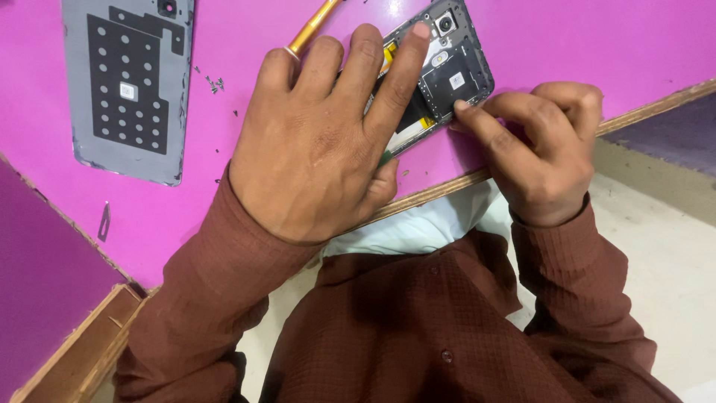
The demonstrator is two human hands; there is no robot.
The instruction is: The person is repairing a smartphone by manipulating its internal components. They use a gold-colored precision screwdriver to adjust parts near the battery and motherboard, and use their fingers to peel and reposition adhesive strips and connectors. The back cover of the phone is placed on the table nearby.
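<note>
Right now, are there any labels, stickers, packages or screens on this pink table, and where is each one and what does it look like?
Small white square sticker: centre of the black perforated sheet inside the grey phone back cover, upper left.
Small white square label: on the black shield of the opened grey phone body, between left hand and right hand.
No packages; no screen visible.

Both hands crowd the opened phone [447, 67] at the desk [239, 179] edge — the left hand [321, 142] lies flat across it, the right hand [537, 149] closes its near corner. Left of the left hand, loose screws [215, 83], a detached back cover [128, 86] and a small blade [104, 222] stand in the way. A yellow-handled tool [313, 26] lies just beyond the left fingers — bare desk opens beyond the right hand.
</note>
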